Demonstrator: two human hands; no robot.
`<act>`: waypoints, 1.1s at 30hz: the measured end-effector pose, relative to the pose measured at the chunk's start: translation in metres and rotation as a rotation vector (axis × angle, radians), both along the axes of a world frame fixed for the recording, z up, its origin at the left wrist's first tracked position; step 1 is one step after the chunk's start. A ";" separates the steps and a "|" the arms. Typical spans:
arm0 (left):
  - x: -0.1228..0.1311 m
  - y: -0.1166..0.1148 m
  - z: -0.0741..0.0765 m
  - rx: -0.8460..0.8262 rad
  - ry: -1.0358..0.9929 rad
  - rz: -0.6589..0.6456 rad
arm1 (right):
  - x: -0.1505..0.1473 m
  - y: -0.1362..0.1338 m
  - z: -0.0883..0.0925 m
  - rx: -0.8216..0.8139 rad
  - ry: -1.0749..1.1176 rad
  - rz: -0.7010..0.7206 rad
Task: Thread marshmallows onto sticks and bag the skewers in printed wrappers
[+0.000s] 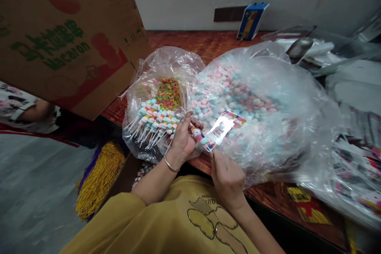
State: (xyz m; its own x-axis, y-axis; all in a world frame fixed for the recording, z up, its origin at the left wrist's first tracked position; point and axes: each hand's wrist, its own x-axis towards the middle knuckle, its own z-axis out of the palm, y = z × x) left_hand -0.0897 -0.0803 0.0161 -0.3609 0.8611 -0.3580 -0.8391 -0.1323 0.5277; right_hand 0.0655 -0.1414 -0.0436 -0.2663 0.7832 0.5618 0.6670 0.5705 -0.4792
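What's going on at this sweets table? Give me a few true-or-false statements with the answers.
1. The left hand holds a candy skewer. True.
2. The right hand is empty. False: it pinches a printed wrapper.
3. The big plastic bag holds pink and blue sweets. True.
4. The cardboard box is on the person's right. False: it is on their left.
5. A bangle circles the left wrist. True.
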 end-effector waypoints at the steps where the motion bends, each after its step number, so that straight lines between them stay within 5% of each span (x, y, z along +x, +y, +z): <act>1: 0.001 0.000 0.002 -0.002 -0.007 0.008 | 0.000 -0.001 0.000 -0.054 0.054 0.015; 3: 0.005 -0.002 0.006 0.013 -0.034 -0.008 | -0.003 -0.003 0.001 -0.309 0.281 0.103; 7: 0.010 -0.007 0.005 0.121 -0.099 -0.127 | -0.010 -0.008 0.012 -1.139 0.935 0.364; 9: 0.014 -0.009 0.001 0.158 -0.106 -0.193 | -0.014 -0.009 0.017 -1.382 1.130 0.463; 12: 0.023 -0.011 -0.007 0.123 -0.045 -0.231 | -0.017 -0.005 0.017 -1.271 1.083 0.433; 18: 0.026 -0.013 -0.011 0.018 0.100 -0.179 | -0.010 0.002 0.003 -0.251 0.278 0.085; 24: 0.009 -0.005 -0.001 0.033 0.112 -0.140 | -0.005 0.004 -0.002 0.167 -0.056 -0.034; 27: 0.010 -0.005 0.001 0.038 0.102 -0.158 | -0.004 0.004 0.002 0.016 0.063 0.033; 33: 0.015 -0.006 0.002 0.151 -0.022 -0.237 | -0.008 -0.004 0.018 -1.162 0.981 0.430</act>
State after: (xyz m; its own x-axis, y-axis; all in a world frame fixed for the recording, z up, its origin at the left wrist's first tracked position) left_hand -0.0752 -0.0867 0.0185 -0.1363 0.9648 -0.2250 -0.8672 -0.0064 0.4979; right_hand 0.0577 -0.1453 -0.0253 -0.4816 0.8563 -0.1864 -0.2611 -0.3433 -0.9022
